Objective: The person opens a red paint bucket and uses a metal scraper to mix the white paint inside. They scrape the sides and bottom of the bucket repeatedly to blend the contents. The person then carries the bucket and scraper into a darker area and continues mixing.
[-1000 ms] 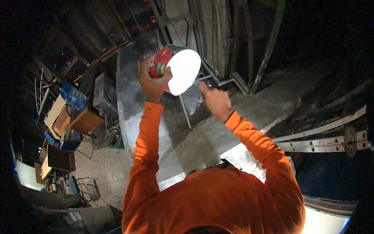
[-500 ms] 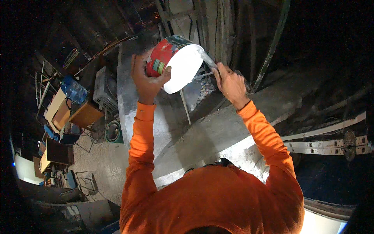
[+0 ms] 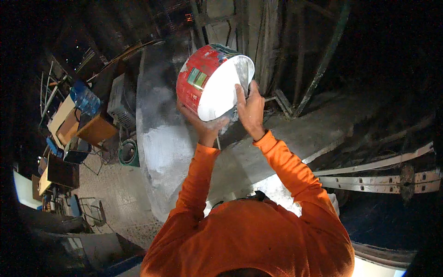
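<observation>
My left hand [image 3: 204, 125] grips the red tub [image 3: 202, 76] at seven o'clock, its tilt likely easing access for the scraper [image 3: 242, 74] my right hand [image 3: 251, 111] clasps at four

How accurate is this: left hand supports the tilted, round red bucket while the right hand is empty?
The right hand isn't empty: the head view shows it holding a flat grey blade. The left hand does support the tilted, round red bucket.
</observation>
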A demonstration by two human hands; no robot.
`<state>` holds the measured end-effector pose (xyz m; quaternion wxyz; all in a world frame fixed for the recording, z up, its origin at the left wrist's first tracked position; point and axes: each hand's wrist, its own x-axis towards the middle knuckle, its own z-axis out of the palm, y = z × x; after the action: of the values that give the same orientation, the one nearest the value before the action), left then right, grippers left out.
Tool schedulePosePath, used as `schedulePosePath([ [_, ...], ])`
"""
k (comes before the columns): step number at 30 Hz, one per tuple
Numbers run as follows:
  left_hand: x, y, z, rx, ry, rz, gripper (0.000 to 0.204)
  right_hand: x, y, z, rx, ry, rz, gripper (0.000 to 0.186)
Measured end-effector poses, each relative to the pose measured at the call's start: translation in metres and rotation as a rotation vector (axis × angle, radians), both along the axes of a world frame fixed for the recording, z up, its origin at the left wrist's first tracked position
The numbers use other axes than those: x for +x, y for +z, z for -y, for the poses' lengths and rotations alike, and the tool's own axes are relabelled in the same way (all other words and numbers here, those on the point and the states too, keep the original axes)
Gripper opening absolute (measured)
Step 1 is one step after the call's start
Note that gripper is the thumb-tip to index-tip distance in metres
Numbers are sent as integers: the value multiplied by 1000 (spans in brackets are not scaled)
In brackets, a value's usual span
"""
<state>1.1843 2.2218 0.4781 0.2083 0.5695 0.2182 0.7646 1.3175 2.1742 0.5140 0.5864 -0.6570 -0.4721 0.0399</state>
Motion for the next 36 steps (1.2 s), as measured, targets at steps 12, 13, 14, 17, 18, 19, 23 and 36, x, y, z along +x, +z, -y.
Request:
schedulePosePath([
  [12, -27, 60, -28, 171, -86, 166, 94, 19, 25, 22, -266, 66, 628, 26],
  [13, -25, 63, -29, 183, -94, 142, 93, 17, 22, 23, -333, 39, 615, 26],
  [14, -25, 66, -30, 195, -102, 119, 92, 18, 18, 25, -214, 21, 629, 26],
  [17, -20, 74, -32, 225, -99, 85, 92, 27, 9, 28, 22, -33, 708, 25],
  [18, -18, 77, -32, 234, -94, 80, 92, 32, 11, 29, -37, -40, 708, 26],
  [19, -17, 82, -29, 222, -112, 36, 92, 36, 19, 32, -98, -45, 703, 28],
  [23, -6, 92, -24, 227, -133, -30, 91, 36, -4, 22, -315, 7, 658, 34],
  [36, 6, 76, -57, 150, -101, 174, 96, -13, 0, 28, -353, 746, -575, 36],
])
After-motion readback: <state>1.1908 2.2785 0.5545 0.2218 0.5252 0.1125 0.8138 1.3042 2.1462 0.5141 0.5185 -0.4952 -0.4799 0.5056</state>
